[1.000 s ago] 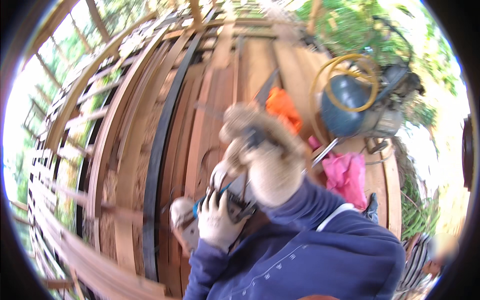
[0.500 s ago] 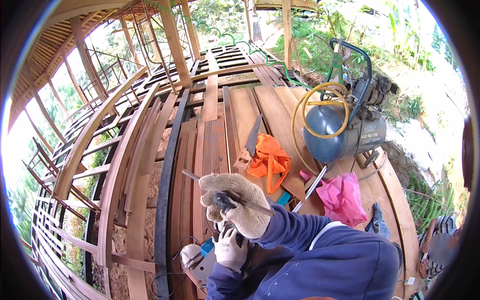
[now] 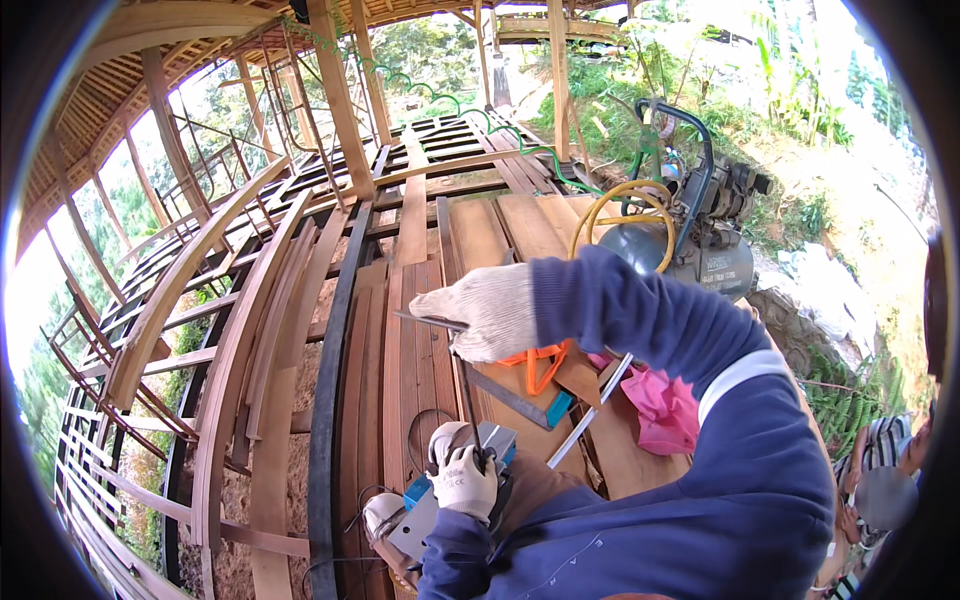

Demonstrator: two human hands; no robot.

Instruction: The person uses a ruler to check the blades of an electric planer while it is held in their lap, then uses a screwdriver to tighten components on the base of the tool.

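My right hand (image 3: 490, 313), in a cream knit glove, is raised over the planks and closed round a thin, dark metal bar (image 3: 430, 320) that sticks out to the left. Lower down, my left hand (image 3: 465, 487), in a white work glove, grips a dark-handled tool with a long thin shaft (image 3: 468, 400) pointing upward. Its tip is partly hidden near my right glove, so I cannot tell its exact kind. Beside the left hand is a power tool with a flat grey metal plate (image 3: 412, 532) and blue parts, lying between my shoes (image 3: 382, 513).
A try square with a teal handle (image 3: 558, 408), an orange cloth bag (image 3: 545, 368) and a pink bag (image 3: 662, 410) lie on the boards. An air compressor (image 3: 715, 265) with a yellow hose (image 3: 625, 188) stands far right. Left of a black beam (image 3: 335, 400) is open floor framing.
My right hand has moved up and away from the left hand. The dark-handled tool, seen at my right hand before, is now in my left. The right arm now hides the handsaw.
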